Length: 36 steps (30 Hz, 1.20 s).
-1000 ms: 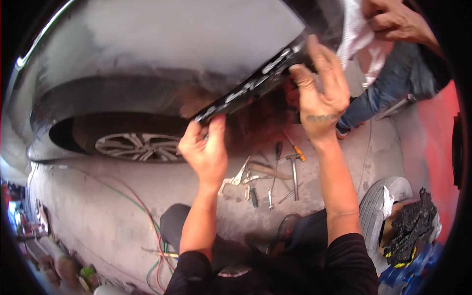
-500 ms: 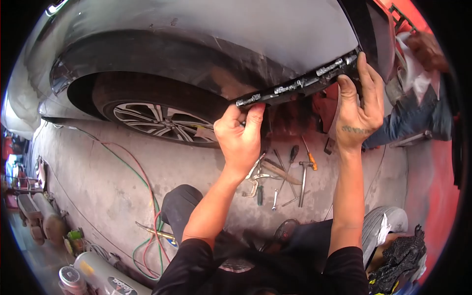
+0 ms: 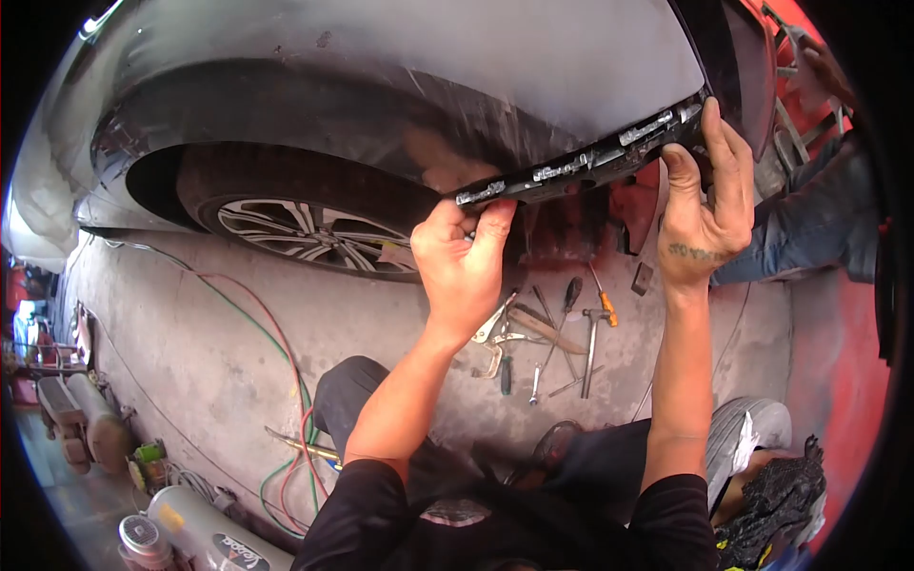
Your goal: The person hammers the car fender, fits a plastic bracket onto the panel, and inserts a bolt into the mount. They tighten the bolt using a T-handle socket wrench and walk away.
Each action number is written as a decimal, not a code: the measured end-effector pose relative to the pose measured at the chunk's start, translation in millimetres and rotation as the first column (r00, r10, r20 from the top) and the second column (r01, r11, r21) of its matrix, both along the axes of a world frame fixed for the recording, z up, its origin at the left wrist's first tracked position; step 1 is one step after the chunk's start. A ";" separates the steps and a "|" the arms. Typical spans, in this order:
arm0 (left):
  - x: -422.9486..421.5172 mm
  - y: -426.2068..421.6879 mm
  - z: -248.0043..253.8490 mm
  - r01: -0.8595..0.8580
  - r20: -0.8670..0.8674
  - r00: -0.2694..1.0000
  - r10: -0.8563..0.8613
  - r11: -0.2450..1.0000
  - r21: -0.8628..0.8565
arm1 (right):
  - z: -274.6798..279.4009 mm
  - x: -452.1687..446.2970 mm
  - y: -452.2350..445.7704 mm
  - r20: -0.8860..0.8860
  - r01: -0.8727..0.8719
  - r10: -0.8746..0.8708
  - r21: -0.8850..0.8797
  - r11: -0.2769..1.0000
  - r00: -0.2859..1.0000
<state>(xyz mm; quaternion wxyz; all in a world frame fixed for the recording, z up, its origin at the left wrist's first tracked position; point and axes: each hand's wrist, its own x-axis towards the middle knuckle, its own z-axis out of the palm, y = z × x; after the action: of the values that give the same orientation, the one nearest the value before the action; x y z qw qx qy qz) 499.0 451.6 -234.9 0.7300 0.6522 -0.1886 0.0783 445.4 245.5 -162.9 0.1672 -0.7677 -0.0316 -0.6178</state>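
A long black strip (image 3: 590, 164) with shiny ragged patches lies along the lower edge of a grey car panel (image 3: 571, 67). My left hand (image 3: 464, 257) pinches the strip's left end between thumb and fingers. At the right end, my right hand (image 3: 705, 205) has its thumb on the strip's lower side and its fingers reaching up behind and beside it. Below and left of the strip is the car's wheel (image 3: 319, 233) under the dark wheel arch (image 3: 276, 105).
Tools lie on the floor below, among them a hammer (image 3: 592, 352), a screwdriver (image 3: 572, 293) and a wrench (image 3: 535, 383). Red and green hoses (image 3: 276, 333) run at left. A tire (image 3: 752, 428) stands lower right. Another person's leg (image 3: 809, 224) is at right; a tank (image 3: 205, 528) lies lower left.
Both hands and the strip have shifted rightward in view and come against the panel edge since the first frame. The other person's hand has moved up and away to the right.
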 end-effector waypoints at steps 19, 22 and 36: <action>-7.5 -3.1 -9.3 0.063 -0.099 0.992 -0.081 0.983 -0.175 | -2.1 -7.1 -4.0 -0.072 -0.095 0.102 0.094 0.991 0.992; -6.9 -3.8 -7.8 0.139 -0.108 0.981 -0.162 0.971 -0.195 | -3.1 -1.2 -2.4 -0.010 -0.143 0.146 0.144 0.979 0.989; -6.9 -11.8 -1.8 0.119 -0.061 0.990 -0.129 0.982 -0.144 | -8.9 4.8 -6.6 0.004 -0.154 0.154 0.112 0.982 0.988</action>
<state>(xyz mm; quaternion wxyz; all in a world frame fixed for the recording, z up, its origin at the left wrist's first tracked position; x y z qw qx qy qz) 492.1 439.8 -236.6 0.7837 0.5885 -0.1972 0.0231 450.2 238.9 -171.9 0.2572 -0.7537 -0.0560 -0.6022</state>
